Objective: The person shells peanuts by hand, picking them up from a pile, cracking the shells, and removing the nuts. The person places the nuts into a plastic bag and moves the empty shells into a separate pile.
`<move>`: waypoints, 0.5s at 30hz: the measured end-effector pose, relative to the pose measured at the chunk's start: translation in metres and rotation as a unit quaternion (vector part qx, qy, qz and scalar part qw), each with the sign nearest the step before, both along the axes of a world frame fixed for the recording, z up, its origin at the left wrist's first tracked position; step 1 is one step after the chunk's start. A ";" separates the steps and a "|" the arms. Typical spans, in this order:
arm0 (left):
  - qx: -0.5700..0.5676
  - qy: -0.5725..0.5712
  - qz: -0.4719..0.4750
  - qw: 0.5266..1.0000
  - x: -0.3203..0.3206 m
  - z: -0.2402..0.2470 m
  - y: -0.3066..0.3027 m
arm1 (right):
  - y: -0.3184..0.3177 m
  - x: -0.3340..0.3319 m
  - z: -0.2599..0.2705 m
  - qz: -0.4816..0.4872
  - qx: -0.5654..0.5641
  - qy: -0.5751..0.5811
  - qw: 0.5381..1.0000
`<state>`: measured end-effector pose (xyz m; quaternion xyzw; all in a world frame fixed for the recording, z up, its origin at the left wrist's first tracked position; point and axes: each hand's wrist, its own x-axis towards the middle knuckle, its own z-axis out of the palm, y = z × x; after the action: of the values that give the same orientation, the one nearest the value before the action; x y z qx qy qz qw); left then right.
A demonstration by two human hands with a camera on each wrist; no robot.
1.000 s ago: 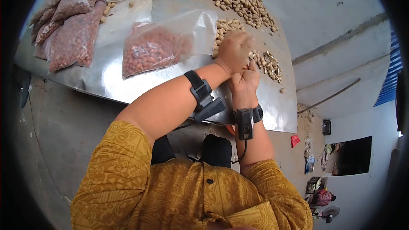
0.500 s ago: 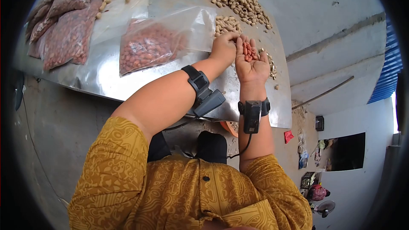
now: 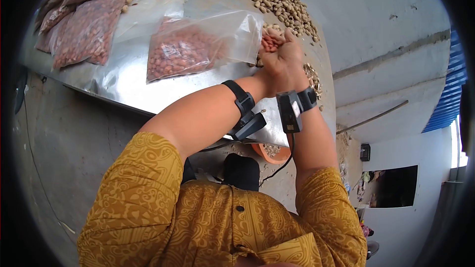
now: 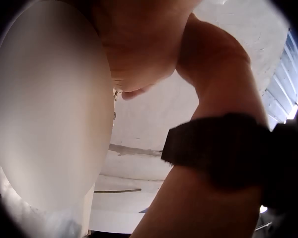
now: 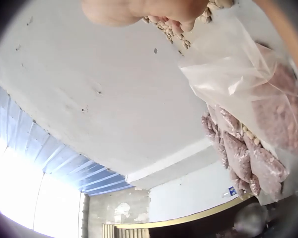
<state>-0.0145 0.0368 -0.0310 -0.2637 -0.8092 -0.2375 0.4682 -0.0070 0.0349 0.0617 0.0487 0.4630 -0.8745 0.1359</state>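
In the head view my right hand is cupped and tilted left, holding red shelled peanuts in its palm. My left hand lies below and behind it; its fingers are mostly hidden. Just left of the hands is a clear plastic bag, partly filled with red shelled peanuts, its slack mouth pointing at the right hand. The right wrist view has that hand at its top edge. Blurred skin of a hand fills the top of the left wrist view, beside the strapped right forearm.
Filled peanut bags are stacked at the table's far left. A pile of unshelled peanuts spreads at the back, and broken shells lie right of the hands. Below the metal table's front edge stands an orange basin with shells.
The right hand has turned from palm up and moved left toward the bag's mouth with its peanuts. The left hand, earlier beside it, has gone mostly behind the right hand.
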 end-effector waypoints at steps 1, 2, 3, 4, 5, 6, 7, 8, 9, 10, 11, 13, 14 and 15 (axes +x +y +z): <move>0.006 -0.004 -0.010 1.000 -0.002 0.000 0.001 | -0.005 -0.002 0.000 0.076 -0.017 -0.020 0.997; 0.013 -0.015 -0.023 1.000 -0.004 0.000 0.002 | -0.009 -0.001 0.000 0.111 -0.004 -0.016 0.994; 0.018 -0.023 -0.035 0.999 -0.006 -0.002 0.004 | -0.023 0.014 0.009 0.146 0.009 -0.011 0.989; 0.023 -0.030 -0.045 0.998 -0.008 -0.001 0.005 | -0.032 0.022 0.013 0.180 0.022 -0.007 0.983; 0.028 -0.036 -0.053 0.998 -0.009 -0.002 0.006 | -0.033 0.018 0.009 0.225 0.032 0.036 0.973; 0.032 -0.039 -0.062 0.997 -0.009 -0.002 0.006 | -0.036 0.021 0.010 0.227 0.044 0.036 0.972; 0.036 -0.042 -0.071 0.996 -0.010 -0.003 0.007 | -0.040 0.026 0.015 0.229 0.056 0.036 0.971; 0.041 -0.048 -0.079 0.995 -0.011 -0.003 0.007 | -0.042 0.029 0.017 0.230 0.068 0.037 0.970; 0.045 -0.053 -0.088 0.994 -0.012 -0.003 0.008 | -0.043 0.030 0.017 0.232 0.073 0.041 0.969; 0.050 -0.059 -0.097 0.992 -0.013 -0.003 0.009 | -0.043 0.031 0.017 0.234 0.078 0.046 0.968; 0.056 -0.066 -0.106 0.991 -0.014 -0.004 0.010 | -0.042 0.031 0.018 0.235 0.083 0.050 0.967; 0.072 -0.081 -0.129 0.986 -0.016 -0.007 0.010 | -0.036 0.030 0.021 0.249 0.090 0.056 0.963; 0.089 -0.093 -0.147 0.981 -0.017 -0.009 0.010 | -0.032 0.028 0.024 0.255 0.093 0.058 0.961; 0.113 -0.104 -0.171 0.973 -0.018 -0.015 0.013 | -0.026 0.025 0.025 0.244 0.099 0.066 0.962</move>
<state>-0.0328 0.0494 -0.0461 -0.3177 -0.7645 -0.4299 0.3603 0.0178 0.0085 0.0863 -0.1106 0.5532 -0.7657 0.3089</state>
